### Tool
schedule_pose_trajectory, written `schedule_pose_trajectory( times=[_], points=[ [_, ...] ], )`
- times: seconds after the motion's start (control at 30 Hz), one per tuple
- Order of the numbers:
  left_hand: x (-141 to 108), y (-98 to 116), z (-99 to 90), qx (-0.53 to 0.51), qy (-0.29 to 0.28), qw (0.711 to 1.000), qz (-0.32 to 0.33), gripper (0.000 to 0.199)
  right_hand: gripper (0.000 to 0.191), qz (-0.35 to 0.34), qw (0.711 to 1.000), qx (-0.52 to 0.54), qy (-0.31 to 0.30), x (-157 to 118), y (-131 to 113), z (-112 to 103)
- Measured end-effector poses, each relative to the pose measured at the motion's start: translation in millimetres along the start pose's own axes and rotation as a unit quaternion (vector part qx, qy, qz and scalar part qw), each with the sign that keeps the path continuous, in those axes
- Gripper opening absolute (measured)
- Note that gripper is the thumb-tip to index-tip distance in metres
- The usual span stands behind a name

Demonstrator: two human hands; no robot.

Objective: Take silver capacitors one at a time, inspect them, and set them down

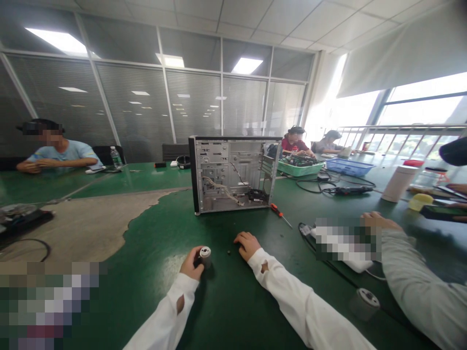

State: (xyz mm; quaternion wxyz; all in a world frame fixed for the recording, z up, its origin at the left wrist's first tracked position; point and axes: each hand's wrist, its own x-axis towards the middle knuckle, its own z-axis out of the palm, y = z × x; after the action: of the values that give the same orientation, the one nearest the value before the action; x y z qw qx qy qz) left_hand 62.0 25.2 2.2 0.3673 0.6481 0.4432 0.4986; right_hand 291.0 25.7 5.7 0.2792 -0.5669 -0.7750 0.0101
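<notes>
Silver cylinder (205, 256) with round top hole, gripped in left hand (190, 263), right hand (247, 245) open on green tabletop (233, 311)

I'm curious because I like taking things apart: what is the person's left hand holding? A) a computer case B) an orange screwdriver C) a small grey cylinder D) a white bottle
C: the fingers of the left hand wrap around a small grey cylinder with a hole in its top.
</notes>
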Motion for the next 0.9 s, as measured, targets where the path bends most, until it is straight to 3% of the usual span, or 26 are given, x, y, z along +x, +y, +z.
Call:
schedule_pose_trajectory(
  times=[0.43, 0.6, 0.77, 0.9],
  points=[
    [1, -3, -0.4, -0.018, 0.005, 1.0, -0.012, 0.042, 0.038, -0.016, 1.0, 0.005, 0.021, -2, -8, -7],
    [0, 0, -1.2, -0.083, -0.013, 0.996, -0.035, 0.037, 0.044, -0.078, 0.987, 0.119, 0.068, -13, -48, -14],
    [-7, 7, 2.3, -0.109, -0.069, 0.991, -0.036, 0.038, 0.055, -0.108, 0.974, 0.199, 0.019, -25, -95, -20],
    [-12, 13, 4.6, -0.1, -0.127, 0.986, -0.028, 0.042, 0.046, -0.104, 0.974, 0.198, -0.015, -35, -105, -28]
  ],
)
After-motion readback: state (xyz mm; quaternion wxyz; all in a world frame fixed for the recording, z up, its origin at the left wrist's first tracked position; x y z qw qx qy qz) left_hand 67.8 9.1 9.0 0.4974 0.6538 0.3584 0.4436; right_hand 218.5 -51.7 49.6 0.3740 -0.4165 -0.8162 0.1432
